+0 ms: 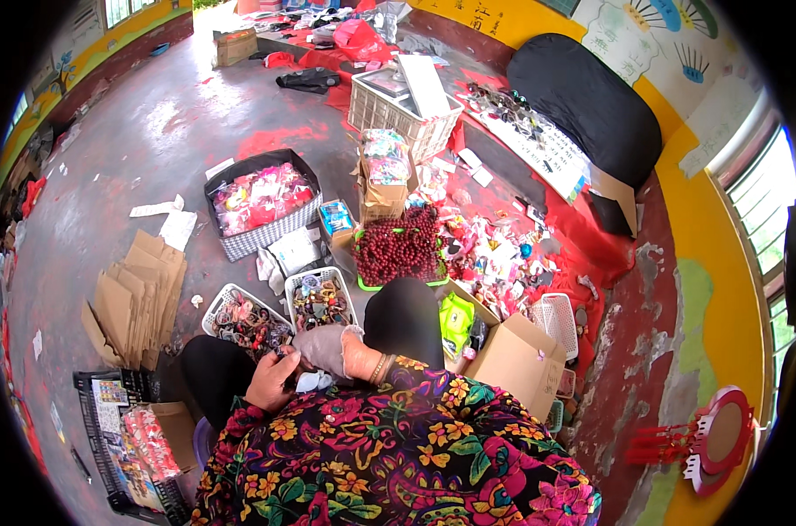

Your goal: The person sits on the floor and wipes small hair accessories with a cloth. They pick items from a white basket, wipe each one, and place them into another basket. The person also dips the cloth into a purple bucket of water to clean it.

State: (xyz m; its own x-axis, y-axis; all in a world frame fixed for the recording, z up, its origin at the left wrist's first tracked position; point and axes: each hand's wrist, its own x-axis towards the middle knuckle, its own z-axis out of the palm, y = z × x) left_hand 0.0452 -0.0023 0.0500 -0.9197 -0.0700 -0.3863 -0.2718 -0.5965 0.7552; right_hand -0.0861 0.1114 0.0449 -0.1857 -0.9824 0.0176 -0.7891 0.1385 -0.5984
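My left hand (272, 380) is held low in front of my body, its fingers bent in a pinch against my right hand. What sits in that pinch is too small and covered to name. A greyish glove or cloth covers my right hand (324, 349), and bracelets circle the wrist. Its fingers are hidden at the meeting point of the two hands. Just below them shows a pale bluish crumpled piece (314, 381). Right beyond the hands stand a white basket (212, 309) of mixed small accessories and a second white basket (352, 307) with similar small pieces.
A green-rimmed tray (363, 286) holds dark red beads. A checked bin (233, 249) contains pink packets. Flattened cardboard (135, 302) leans at left, near a black crate (91, 438). An open carton (516, 359) stands at right. Loose goods cover red cloth (582, 237).
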